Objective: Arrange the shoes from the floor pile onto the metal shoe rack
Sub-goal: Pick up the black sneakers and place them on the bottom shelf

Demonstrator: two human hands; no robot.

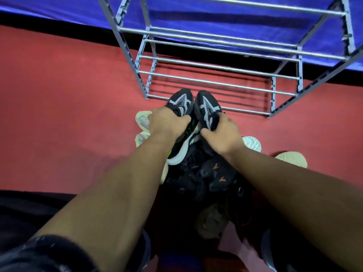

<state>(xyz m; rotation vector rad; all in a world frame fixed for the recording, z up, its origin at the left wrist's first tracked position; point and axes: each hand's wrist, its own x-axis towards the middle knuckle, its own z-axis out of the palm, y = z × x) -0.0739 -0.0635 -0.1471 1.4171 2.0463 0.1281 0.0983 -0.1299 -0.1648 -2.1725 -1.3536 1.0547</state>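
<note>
My left hand [167,122] and right hand [222,132] each grip one black sneaker [181,102], toes pointing at the shoe rack [216,83].

Red carpet [59,114] across mid-view, black strip [59,28] along the carpet's far edge, blue sheet [59,6] beyond the carpet, striped shadow [235,98] on the carpet's far part, dark cloth [29,209] over its near left edge

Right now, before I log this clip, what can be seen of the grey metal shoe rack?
The grey metal shoe rack stands upright on the red floor before a blue cloth. Grey side frames carry several tiers of silvery horizontal tubes; every visible tier is bare. Its top runs out of frame. The toes of two black sneakers with grey stripes reach its lowest front tube; contact cannot be told.
</note>
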